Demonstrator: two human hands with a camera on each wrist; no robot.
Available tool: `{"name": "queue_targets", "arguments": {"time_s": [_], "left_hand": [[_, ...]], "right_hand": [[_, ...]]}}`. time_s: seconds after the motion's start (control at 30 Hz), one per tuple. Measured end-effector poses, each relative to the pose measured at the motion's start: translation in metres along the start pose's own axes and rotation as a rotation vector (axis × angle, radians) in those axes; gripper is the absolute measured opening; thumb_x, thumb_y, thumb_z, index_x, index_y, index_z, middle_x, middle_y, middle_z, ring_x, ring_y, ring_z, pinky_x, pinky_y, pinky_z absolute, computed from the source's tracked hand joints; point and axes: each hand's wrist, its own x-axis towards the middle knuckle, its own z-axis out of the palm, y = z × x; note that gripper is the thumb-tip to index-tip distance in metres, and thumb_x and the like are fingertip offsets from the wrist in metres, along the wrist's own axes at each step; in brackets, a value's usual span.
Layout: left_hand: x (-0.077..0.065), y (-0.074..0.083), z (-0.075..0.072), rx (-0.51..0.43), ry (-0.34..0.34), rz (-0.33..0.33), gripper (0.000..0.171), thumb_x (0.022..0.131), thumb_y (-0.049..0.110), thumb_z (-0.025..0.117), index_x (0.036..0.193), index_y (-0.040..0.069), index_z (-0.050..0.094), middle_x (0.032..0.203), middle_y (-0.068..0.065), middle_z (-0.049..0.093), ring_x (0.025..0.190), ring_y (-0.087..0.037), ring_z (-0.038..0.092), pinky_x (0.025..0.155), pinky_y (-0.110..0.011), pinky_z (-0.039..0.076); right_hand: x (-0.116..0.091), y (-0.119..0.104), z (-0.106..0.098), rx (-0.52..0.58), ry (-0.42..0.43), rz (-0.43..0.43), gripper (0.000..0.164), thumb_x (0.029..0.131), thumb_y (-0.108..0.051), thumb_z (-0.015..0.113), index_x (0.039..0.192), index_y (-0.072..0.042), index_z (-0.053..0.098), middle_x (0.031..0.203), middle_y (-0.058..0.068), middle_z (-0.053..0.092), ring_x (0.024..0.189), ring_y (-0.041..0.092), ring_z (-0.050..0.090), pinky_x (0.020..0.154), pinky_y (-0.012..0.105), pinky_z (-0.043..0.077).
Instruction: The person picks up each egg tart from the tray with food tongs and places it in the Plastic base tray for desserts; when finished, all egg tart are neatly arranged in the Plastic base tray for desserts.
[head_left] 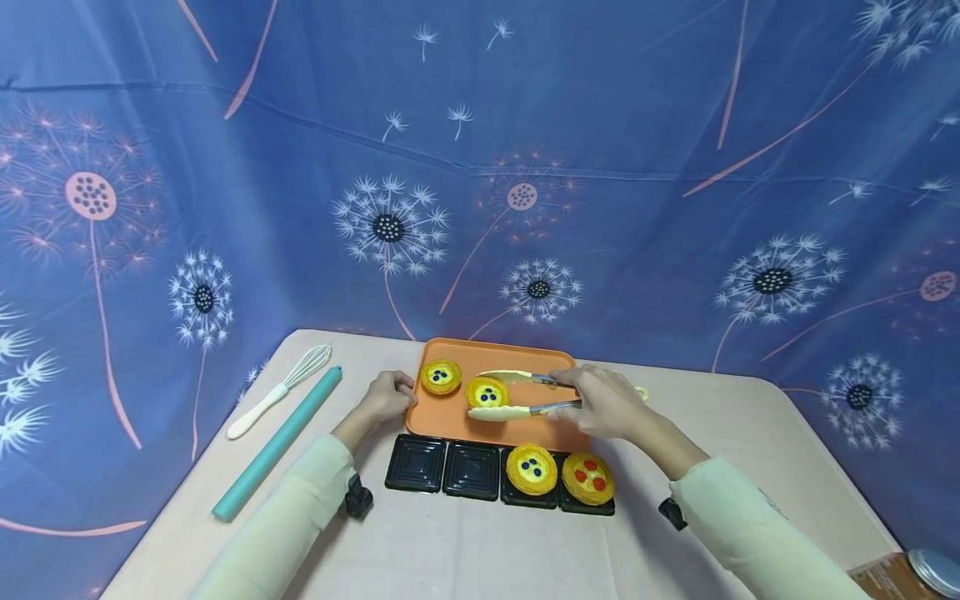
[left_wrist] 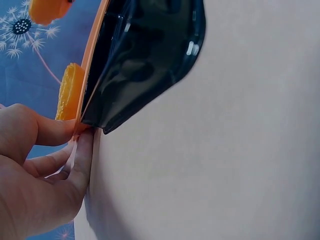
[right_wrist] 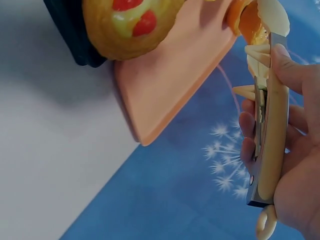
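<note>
My left hand [head_left: 388,395] pinches the left rim of the orange tray [head_left: 457,427], thumb above and fingers below in the left wrist view. My right hand [head_left: 606,400] grips a pair of cream-tipped tongs [head_left: 501,413] over the tray. Between the tong tips sits an egg tart [head_left: 487,390] with blue dots. Another blue-dotted tart [head_left: 440,377] lies at the tray's left. In the right wrist view, fingers and thumb wrap the tong handles [right_wrist: 275,145], and the tips reach to the orange side of the tart [right_wrist: 254,25].
In front of the tray stand black square holders in a row: two bare ones [head_left: 415,463] at left, then one with a blue-dotted tart [head_left: 532,468] and one with a red-dotted tart [head_left: 588,478]. A whisk [head_left: 281,390] and teal rod [head_left: 277,443] lie left; a lidded jar [head_left: 933,572] is at lower right.
</note>
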Motion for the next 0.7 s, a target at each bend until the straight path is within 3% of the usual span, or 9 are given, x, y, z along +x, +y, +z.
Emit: {"name": "queue_targets", "arguments": {"time_s": [0.43, 0.7], "left_hand": [[0.0, -0.003, -0.004, -0.002, -0.003, 0.029, 0.022, 0.085, -0.002, 0.065, 0.106, -0.007, 0.061, 0.084, -0.01, 0.057, 0.074, -0.02, 0.053, 0.061, -0.026, 0.044], [-0.001, -0.001, -0.002, 0.002, -0.007, 0.014, 0.021, 0.086, -0.001, 0.064, 0.107, -0.006, 0.062, 0.083, -0.009, 0.054, 0.073, -0.02, 0.05, 0.06, -0.026, 0.042]], "right_hand": [[-0.018, -0.028, -0.001, -0.028, -0.007, -0.102, 0.052, 0.08, -0.032, 0.083, 0.123, -0.006, 0.069, 0.111, 0.003, 0.072, 0.078, 0.011, 0.059, 0.058, 0.027, 0.045], [-0.025, -0.037, -0.001, -0.043, -0.013, -0.14, 0.053, 0.078, -0.034, 0.085, 0.121, -0.008, 0.07, 0.109, 0.001, 0.072, 0.092, 0.02, 0.067, 0.064, 0.033, 0.05]]}}
